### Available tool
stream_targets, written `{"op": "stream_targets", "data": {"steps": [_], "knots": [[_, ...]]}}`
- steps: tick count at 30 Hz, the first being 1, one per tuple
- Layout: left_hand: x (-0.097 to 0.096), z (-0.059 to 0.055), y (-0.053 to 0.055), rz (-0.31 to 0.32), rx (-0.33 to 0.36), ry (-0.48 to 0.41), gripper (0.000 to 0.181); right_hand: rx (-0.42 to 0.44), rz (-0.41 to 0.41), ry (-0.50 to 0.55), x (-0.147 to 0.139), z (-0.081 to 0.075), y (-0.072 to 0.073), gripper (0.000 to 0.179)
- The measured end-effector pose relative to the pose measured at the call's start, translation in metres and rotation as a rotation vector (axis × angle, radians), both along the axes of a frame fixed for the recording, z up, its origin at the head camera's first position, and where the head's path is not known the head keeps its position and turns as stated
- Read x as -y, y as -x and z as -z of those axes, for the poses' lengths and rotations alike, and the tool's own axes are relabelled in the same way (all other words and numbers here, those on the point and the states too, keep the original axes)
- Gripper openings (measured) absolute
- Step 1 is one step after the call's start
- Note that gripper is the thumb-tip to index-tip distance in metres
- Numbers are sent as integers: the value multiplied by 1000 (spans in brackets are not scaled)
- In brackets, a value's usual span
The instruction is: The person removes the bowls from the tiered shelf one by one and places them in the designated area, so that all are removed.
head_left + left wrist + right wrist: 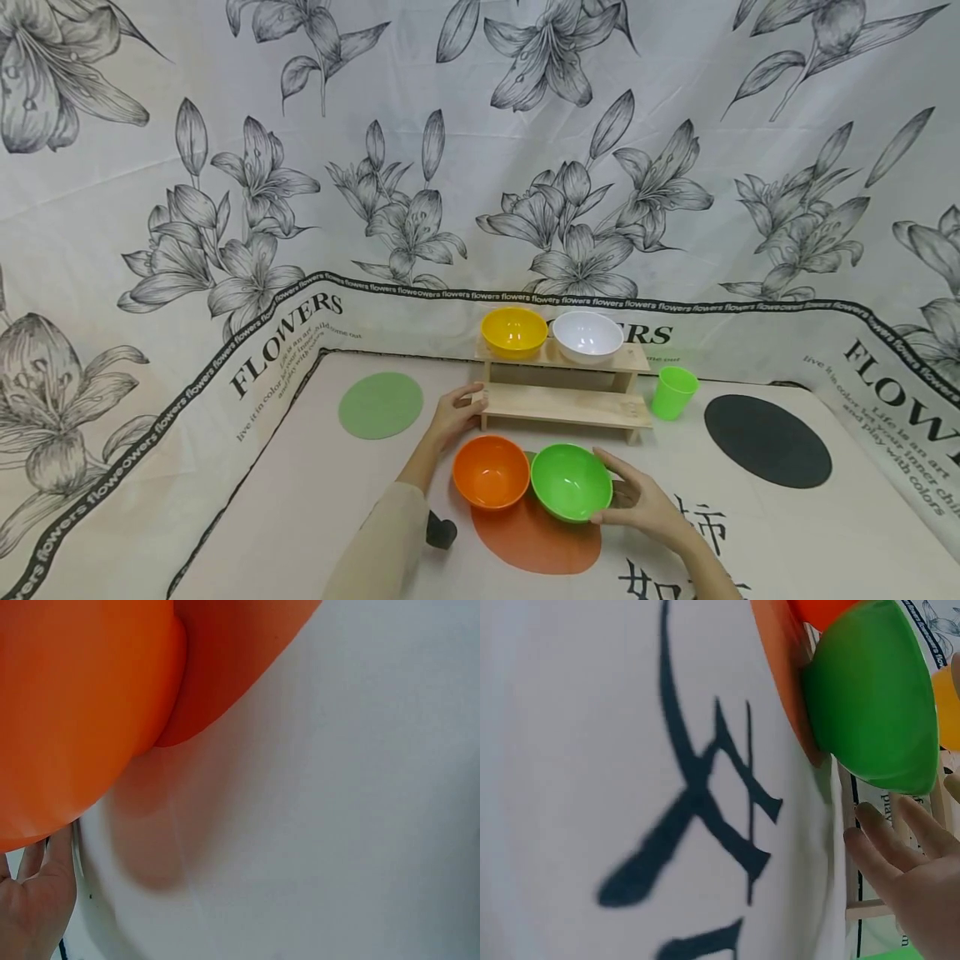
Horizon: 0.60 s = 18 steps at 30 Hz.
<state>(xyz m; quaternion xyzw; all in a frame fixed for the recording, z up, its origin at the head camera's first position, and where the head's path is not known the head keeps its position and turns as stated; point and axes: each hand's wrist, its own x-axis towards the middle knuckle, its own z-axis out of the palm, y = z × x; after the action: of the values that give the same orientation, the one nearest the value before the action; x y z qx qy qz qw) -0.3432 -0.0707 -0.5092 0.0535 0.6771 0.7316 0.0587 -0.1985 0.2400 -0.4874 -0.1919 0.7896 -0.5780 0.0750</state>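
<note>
An orange bowl (491,472) and a green bowl (572,482) stand side by side on an orange round mat (540,546). My right hand (637,504) is at the green bowl's right side, thumb and fingers spread about its rim; in the right wrist view the fingers (889,847) look extended beside the bowl. My left hand (454,417) is at the left end of a two-step wooden shelf (562,404), fingertips at the lower step. In the left wrist view the orange bowl (75,712) partly hides that hand (41,900).
A yellow bowl (513,332) and a white bowl (588,337) sit on the upper step. A green cup (674,392) stands right of the shelf. A green round mat (381,406) lies left, a black one (768,441) right. Floral cloth (405,217) hangs behind.
</note>
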Motion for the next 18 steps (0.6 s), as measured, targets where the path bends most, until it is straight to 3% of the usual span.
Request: {"op": "stream_targets", "data": {"steps": [4, 9, 18], "knots": [[0, -1, 0, -3, 5, 0, 43, -50, 20, -6, -5, -11, 7, 82], [1, -1, 0, 6, 8, -7, 44, -117, 120, -40, -11, -23, 18, 75], [1, 0, 0, 13, -5, 3, 44, -211, 301, -69, -19, -46, 51, 71]]}}
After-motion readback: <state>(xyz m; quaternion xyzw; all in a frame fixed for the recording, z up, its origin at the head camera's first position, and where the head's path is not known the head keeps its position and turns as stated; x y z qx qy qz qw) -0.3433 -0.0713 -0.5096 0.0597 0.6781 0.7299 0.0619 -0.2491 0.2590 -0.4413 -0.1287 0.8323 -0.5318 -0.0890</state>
